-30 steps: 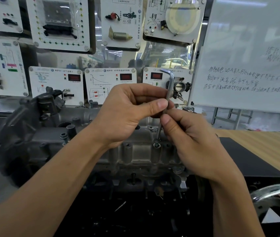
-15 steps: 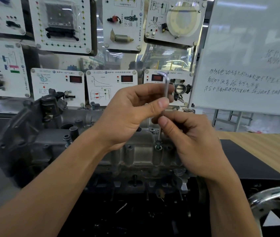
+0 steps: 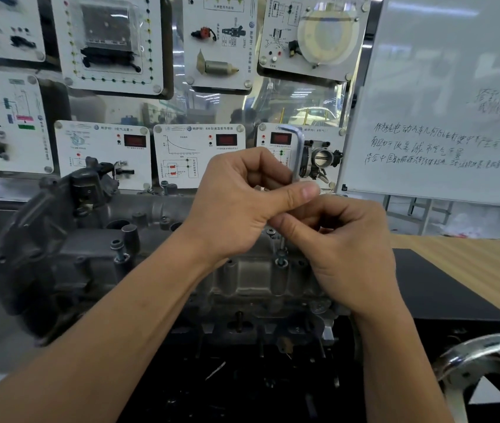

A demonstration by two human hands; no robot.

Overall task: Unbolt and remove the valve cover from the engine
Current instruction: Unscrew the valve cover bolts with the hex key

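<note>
A grey cast valve cover (image 3: 251, 276) lies across the top of the engine (image 3: 59, 257) in front of me. An L-shaped hex key (image 3: 296, 154) stands upright over a bolt (image 3: 281, 261) on the cover's near right edge, and its tip reaches down to that bolt. My left hand (image 3: 242, 206) grips the key's upper shaft between thumb and fingers. My right hand (image 3: 343, 248) pinches the lower shaft just below it. The key's short arm points left at the top. Another bolt (image 3: 118, 250) stands raised on the cover's left part.
Training display boards (image 3: 200, 154) and a throttle body (image 3: 319, 161) hang behind the engine. A whiteboard (image 3: 444, 102) stands at the right. A black box (image 3: 444, 294) sits on a wooden table (image 3: 471, 254) to the right. A chrome handwheel (image 3: 480, 358) is at bottom right.
Both hands have twisted the hex key. Its short arm has swung round and points left. The bolt head stands slightly higher off the cover.
</note>
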